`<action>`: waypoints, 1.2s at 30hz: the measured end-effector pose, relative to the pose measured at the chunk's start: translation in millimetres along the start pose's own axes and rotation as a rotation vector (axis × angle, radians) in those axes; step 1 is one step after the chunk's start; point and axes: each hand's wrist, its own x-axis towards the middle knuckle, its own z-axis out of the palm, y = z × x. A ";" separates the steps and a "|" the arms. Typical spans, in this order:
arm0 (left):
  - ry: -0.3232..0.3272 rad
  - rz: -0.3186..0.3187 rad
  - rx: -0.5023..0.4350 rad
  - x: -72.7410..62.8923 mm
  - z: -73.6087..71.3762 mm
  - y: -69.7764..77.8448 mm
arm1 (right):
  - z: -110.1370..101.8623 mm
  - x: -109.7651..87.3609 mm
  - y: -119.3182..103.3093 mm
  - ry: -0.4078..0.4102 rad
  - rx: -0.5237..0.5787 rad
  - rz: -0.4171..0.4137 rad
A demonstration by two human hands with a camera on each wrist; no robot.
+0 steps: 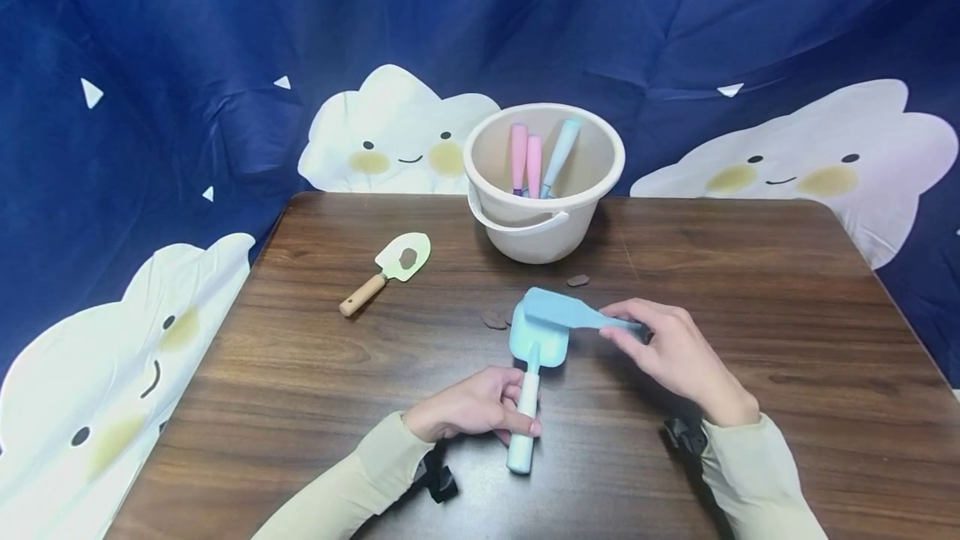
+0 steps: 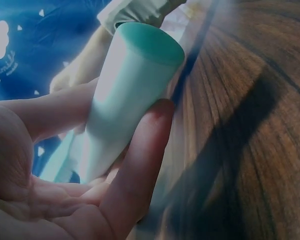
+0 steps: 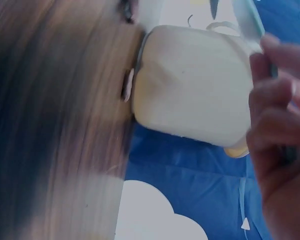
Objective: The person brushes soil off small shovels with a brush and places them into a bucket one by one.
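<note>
My left hand [image 1: 480, 402] grips the pale handle of a light-blue toy shovel [image 1: 546, 350], with its blade pointing away from me. In the left wrist view, thumb and fingers wrap the shovel's handle [image 2: 132, 75]. My right hand [image 1: 678, 350] pinches the narrow end of a blue spatula [image 1: 558, 308]. The spatula's flat head lies across the far part of the shovel's blade in the head view; whether they touch I cannot tell. Left of the blade is a flat brown piece [image 1: 493, 321], with part of another beside it. One more brown piece [image 1: 578, 280] lies farther back.
A beige bucket [image 1: 536, 244] stands at the table's back edge, with pink and blue handles sticking up inside. To the left lies a pale-green trowel [image 1: 390, 261] with a wooden handle and a brown piece [image 1: 408, 257] on its blade. A blue cloud-print curtain [image 1: 450, 15] hangs behind.
</note>
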 end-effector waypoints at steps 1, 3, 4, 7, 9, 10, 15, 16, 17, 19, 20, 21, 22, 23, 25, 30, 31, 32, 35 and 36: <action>0.004 0.002 0.007 0.0 -0.3 0.6 | 0.0 -0.1 -0.8 -0.032 0.035 -0.003; 0.011 0.002 0.021 0.0 -0.9 1.7 | 0.0 0.0 -3.1 -0.106 0.097 -0.004; 0.012 0.002 0.028 0.1 -1.1 2.0 | 0.4 0.2 -4.0 -0.140 0.117 -0.005; 0.011 0.001 0.044 0.3 -1.2 2.3 | 1.7 1.5 -6.6 -0.215 0.149 -0.006; 0.003 0.004 0.040 0.9 -1.0 2.1 | 2.4 2.7 -7.4 -0.239 0.147 -0.006; 0.000 0.007 0.035 1.1 -0.8 2.0 | 2.8 3.3 -7.5 -0.245 0.143 -0.005; -0.004 0.019 0.029 1.3 0.2 1.5 | 3.6 5.4 -7.0 -0.211 0.069 -0.009; -0.005 0.020 0.031 1.2 0.4 1.5 | 3.7 5.6 -6.8 -0.187 0.046 -0.020; -0.005 0.020 0.035 1.1 0.4 1.5 | 3.9 5.8 -6.5 -0.157 0.016 -0.030; -0.008 0.019 0.036 0.6 0.8 1.3 | 4.5 6.2 -5.9 -0.091 -0.039 -0.053; -0.011 0.018 0.034 0.2 0.9 1.2 | 4.9 6.5 -5.6 -0.058 -0.062 -0.063; -0.014 0.017 0.031 -0.1 0.9 1.1 | 5.3 6.8 -5.4 -0.026 -0.082 -0.068; -0.016 0.015 0.028 -0.4 0.9 1.1 | 5.8 7.0 -5.1 0.004 -0.098 -0.072; -0.017 0.015 0.028 -0.7 0.9 1.2 | 6.3 7.1 -5.0 0.032 -0.113 -0.073; -0.014 0.016 0.033 -1.0 0.5 1.2 | 7.1 7.4 -5.3 0.074 -0.126 -0.067; -0.004 0.022 0.052 -1.6 -1.9 1.1 | 8.4 7.3 -5.1 0.135 -0.136 -0.033; -0.004 0.021 0.051 -1.6 -2.2 0.9 | 8.1 7.1 -5.0 0.141 -0.129 -0.025; -0.003 0.023 0.049 -1.9 -2.5 1.0 | 7.5 6.8 -5.1 0.143 -0.120 -0.015; 0.002 0.020 0.020 -1.4 -3.0 0.8 | 4.6 5.8 -5.3 0.130 -0.073 0.008; 0.004 0.019 0.010 -1.3 -3.2 1.0 | 3.4 5.1 -5.4 0.117 -0.054 0.012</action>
